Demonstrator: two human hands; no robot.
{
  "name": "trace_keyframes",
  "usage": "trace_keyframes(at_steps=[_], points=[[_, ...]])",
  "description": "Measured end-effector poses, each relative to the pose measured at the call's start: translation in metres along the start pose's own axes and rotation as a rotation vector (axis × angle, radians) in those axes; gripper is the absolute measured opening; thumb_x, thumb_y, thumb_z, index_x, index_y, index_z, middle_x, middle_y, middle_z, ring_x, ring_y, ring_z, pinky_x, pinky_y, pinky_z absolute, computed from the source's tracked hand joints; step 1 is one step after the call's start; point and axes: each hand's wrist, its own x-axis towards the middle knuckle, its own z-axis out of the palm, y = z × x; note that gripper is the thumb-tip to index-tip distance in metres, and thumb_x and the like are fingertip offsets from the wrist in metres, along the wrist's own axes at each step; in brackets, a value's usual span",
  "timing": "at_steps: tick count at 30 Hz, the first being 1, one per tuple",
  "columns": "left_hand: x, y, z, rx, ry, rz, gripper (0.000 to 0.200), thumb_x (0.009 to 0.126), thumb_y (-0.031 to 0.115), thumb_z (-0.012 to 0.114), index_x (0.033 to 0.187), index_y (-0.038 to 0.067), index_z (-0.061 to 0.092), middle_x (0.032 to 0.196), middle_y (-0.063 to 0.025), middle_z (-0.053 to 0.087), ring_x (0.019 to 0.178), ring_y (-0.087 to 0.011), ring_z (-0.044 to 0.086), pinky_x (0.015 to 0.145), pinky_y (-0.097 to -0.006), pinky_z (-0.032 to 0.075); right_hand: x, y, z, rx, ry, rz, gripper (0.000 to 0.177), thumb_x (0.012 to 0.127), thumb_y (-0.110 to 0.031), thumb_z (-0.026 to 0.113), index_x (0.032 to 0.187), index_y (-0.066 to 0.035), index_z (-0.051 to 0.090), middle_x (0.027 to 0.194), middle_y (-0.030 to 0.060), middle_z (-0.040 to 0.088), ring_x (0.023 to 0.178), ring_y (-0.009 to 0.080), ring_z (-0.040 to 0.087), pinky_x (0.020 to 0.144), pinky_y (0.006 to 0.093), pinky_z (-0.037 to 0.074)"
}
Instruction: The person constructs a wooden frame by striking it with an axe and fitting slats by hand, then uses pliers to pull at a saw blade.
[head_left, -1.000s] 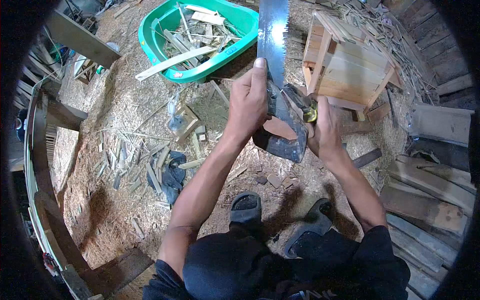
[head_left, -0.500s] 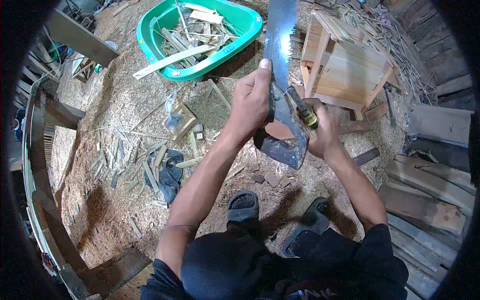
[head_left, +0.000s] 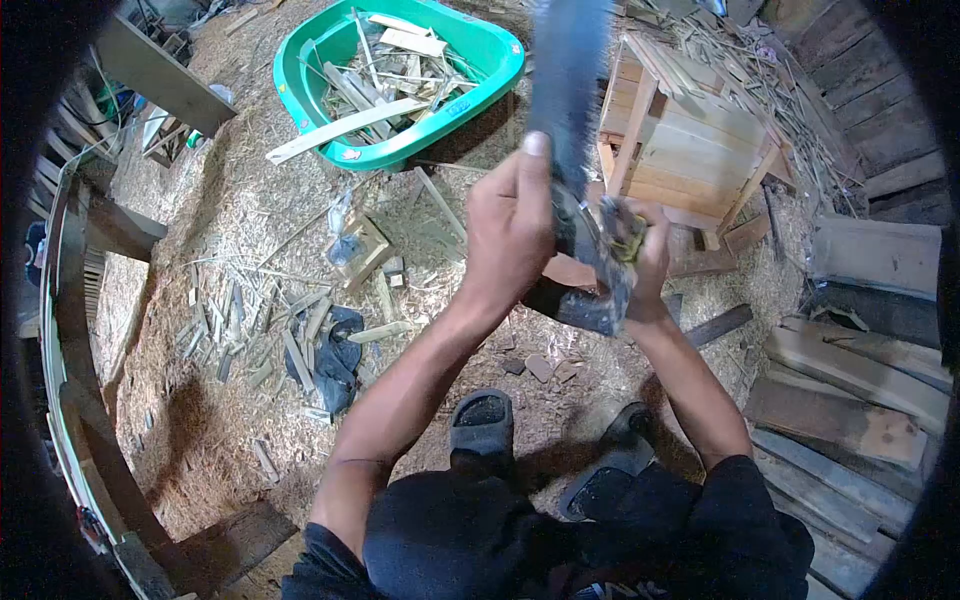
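My left hand [head_left: 508, 225] is closed round a handsaw [head_left: 567, 95] where blade and handle meet, thumb lying along the blade. The saw stands blade-up, its toothed edge facing right and its dark handle hanging below. My right hand [head_left: 648, 265] is wrapped round a short tool with a black-and-yellow handle [head_left: 626, 238], right beside the saw's handle. Motion smears the saw and this tool. The tool's working end is too blurred to name.
A green plastic tub [head_left: 400, 150] of wood scraps stands ahead. A wooden box-like frame [head_left: 690, 150] sits to its right. Stacked boards [head_left: 840, 410] lie at the right, a curved timber piece [head_left: 75, 330] at the left. Shavings and offcuts cover the floor round my sandals [head_left: 481, 425].
The right hand and its tool have moved slightly up beside the saw's handle. The saw has shifted a little, and both are now blurred. The left hand keeps its grip.
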Motion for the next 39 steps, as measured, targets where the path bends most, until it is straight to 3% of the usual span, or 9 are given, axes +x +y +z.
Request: trace_keyframes(at_steps=[1, 3, 5, 6, 10, 16, 19, 25, 39], points=[[0.005, -0.001, -0.004, 0.012, 0.024, -0.010, 0.051, 0.105, 0.034, 0.043, 0.067, 0.002, 0.053, 0.056, 0.0027, 0.044, 0.053, -0.0055, 0.038, 0.046, -0.0278, 0.029, 0.002, 0.004, 0.001, -0.039, 0.099, -0.171, 0.035, 0.083, -0.005, 0.070, 0.106, -0.005, 0.044, 0.095, 0.0090, 0.054, 0.089, 0.0191, 0.058, 0.073, 0.0327, 0.050], [0.020, 0.008, -0.028, -0.102, 0.051, -0.106, 0.052, 0.106, 0.040, 0.039, 0.081, 0.001, 0.061, 0.065, 0.0008, 0.054, 0.060, -0.0063, 0.047, 0.054, -0.0240, 0.037, -0.004, 0.013, -0.012, -0.032, 0.029, -0.120, 0.032, 0.085, -0.002, 0.066, 0.105, -0.005, 0.043, 0.096, 0.0105, 0.051, 0.093, 0.0213, 0.056, 0.077, 0.0351, 0.048], [0.026, 0.008, -0.038, 0.080, 0.092, 0.082, 0.051, 0.106, 0.039, 0.039, 0.083, 0.000, 0.063, 0.065, 0.0016, 0.053, 0.059, -0.0058, 0.047, 0.053, -0.0243, 0.037, -0.002, 0.011, -0.018, -0.114, -0.065, -0.044, 0.029, 0.086, 0.000, 0.064, 0.105, -0.005, 0.042, 0.095, 0.0097, 0.051, 0.089, 0.0205, 0.056, 0.076, 0.0364, 0.048], [0.026, 0.006, -0.037, 0.100, 0.094, 0.093, 0.051, 0.106, 0.039, 0.039, 0.084, 0.000, 0.063, 0.065, 0.0020, 0.053, 0.059, -0.0056, 0.046, 0.052, -0.0243, 0.037, -0.006, 0.011, -0.012, 0.071, -0.080, 0.144, 0.032, 0.078, 0.007, 0.050, 0.108, -0.003, 0.046, 0.094, 0.0154, 0.052, 0.086, 0.0294, 0.055, 0.081, 0.0391, 0.045], [0.019, 0.005, -0.035, 0.153, 0.077, 0.080, 0.051, 0.106, 0.038, 0.040, 0.084, -0.001, 0.063, 0.063, 0.0028, 0.052, 0.056, -0.0052, 0.045, 0.051, -0.0244, 0.036, 0.012, -0.005, -0.022, 0.143, -0.319, 0.312, 0.037, 0.080, 0.007, 0.049, 0.117, 0.002, 0.050, 0.095, 0.0196, 0.060, 0.089, 0.0317, 0.062, 0.082, 0.0394, 0.048], [0.017, 0.004, -0.031, 0.157, 0.089, 0.070, 0.050, 0.105, 0.037, 0.042, 0.083, -0.005, 0.059, 0.060, 0.0011, 0.045, 0.059, -0.0076, 0.037, 0.051, -0.0296, 0.031, 0.029, -0.022, -0.041, 0.255, -0.592, 0.454, 0.034, 0.092, -0.001, 0.057, 0.126, 0.000, 0.054, 0.106, 0.0057, 0.064, 0.096, 0.0124, 0.059, 0.086, 0.0284, 0.046], [0.016, 0.002, -0.030, 0.194, 0.090, 0.085, 0.050, 0.105, 0.037, 0.043, 0.084, -0.005, 0.060, 0.059, -0.0003, 0.045, 0.058, -0.0078, 0.038, 0.050, -0.0301, 0.031, 0.041, -0.025, -0.054, 0.340, -0.778, 0.486, 0.037, 0.093, -0.002, 0.057, 0.129, 0.002, 0.052, 0.113, 0.0046, 0.063, 0.102, 0.0111, 0.057, 0.090, 0.0285, 0.045], [0.016, -0.005, -0.029, 0.154, 0.065, 0.069, 0.049, 0.104, 0.036, 0.044, 0.083, -0.005, 0.060, 0.058, -0.0007, 0.044, 0.057, -0.0079, 0.038, 0.050, -0.0307, 0.032, 0.044, -0.026, -0.062, 0.688, -0.830, 0.758, 0.040, 0.095, -0.008, 0.060, 0.132, 0.003, 0.050, 0.120, 0.0086, 0.063, 0.113, 0.0161, 0.058, 0.099, 0.0327, 0.045], [0.014, -0.003, -0.029, 0.234, 0.014, 0.046, 0.050, 0.105, 0.040, 0.042, 0.093, -0.002, 0.066, 0.066, 0.0021, 0.054, 0.059, -0.0060, 0.046, 0.051, -0.0256, 0.036, 0.051, -0.030, -0.074, 0.788, -0.924, 0.682, 0.040, 0.093, -0.008, 0.062, 0.130, 0.004, 0.051, 0.121, 0.0117, 0.063, 0.115, 0.0213, 0.059, 0.102, 0.0352, 0.045]])
